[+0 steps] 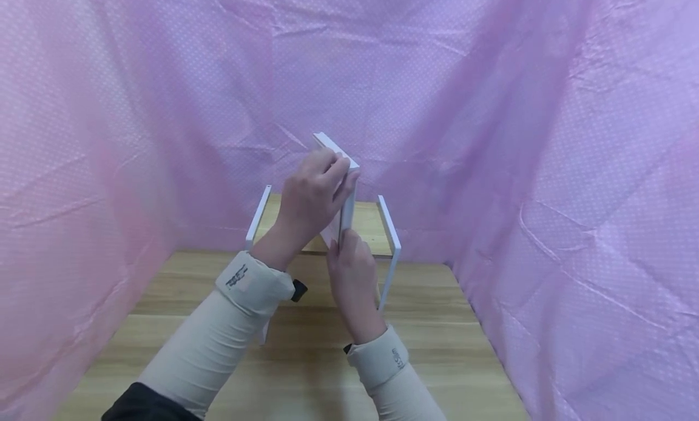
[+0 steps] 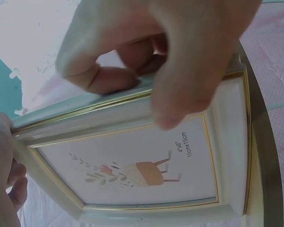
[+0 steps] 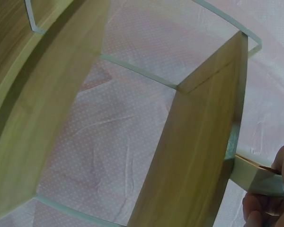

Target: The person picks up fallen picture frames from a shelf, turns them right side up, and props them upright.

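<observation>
Both hands hold a white picture frame [image 1: 348, 210] with gold trim, seen nearly edge-on in the head view. Its front carries a print [image 2: 142, 172] of a plant in a pot, marked 4"x6". My left hand [image 1: 312, 187] grips one long edge, the thumb [image 2: 173, 104] on the front and the other fingers curled over the edge. Lower down, my right hand [image 1: 354, 272] pinches the end nearer me. A wooden shelf [image 1: 373, 224] with white metal rails stands behind the frame; in the right wrist view a frame corner [image 3: 256, 177] overlaps the shelf board's edge.
The shelf stands on a wood-grain table [image 1: 437, 348], a white side rail [image 1: 389, 224] rising on its right and another rail [image 1: 258, 215] on its left. Pink dotted sheeting [image 1: 464, 105] surrounds the table at the back and sides.
</observation>
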Demonstrator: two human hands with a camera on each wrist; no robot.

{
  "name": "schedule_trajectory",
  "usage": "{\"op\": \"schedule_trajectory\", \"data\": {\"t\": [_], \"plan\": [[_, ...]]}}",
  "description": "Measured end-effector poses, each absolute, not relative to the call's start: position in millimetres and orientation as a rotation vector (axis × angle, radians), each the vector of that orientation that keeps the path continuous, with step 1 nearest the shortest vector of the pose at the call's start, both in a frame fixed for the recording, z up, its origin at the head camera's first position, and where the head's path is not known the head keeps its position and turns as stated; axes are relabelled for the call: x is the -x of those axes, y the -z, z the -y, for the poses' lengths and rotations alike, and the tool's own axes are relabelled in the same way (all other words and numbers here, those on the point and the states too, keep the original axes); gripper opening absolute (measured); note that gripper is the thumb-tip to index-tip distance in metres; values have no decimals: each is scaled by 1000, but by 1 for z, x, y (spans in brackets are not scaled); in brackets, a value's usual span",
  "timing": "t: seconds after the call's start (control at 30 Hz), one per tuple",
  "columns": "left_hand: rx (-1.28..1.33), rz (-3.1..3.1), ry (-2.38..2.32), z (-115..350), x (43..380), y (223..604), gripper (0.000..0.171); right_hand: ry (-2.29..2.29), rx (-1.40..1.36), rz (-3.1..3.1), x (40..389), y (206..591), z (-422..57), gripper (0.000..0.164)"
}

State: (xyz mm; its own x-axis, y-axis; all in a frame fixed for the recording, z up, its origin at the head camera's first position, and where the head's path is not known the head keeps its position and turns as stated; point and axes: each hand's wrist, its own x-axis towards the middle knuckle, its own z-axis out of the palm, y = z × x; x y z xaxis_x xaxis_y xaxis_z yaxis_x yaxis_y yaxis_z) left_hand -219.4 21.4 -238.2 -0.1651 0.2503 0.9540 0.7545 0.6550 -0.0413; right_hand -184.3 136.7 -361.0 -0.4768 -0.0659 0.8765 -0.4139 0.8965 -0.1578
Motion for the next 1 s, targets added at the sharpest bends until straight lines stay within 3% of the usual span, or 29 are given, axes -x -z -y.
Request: {"op": "schedule_trajectory", "data": {"t": [1.0], "plan": [[878, 1723, 547, -5, 250, 236, 14, -326, -286, 2023, 205, 369, -123, 28]]}}
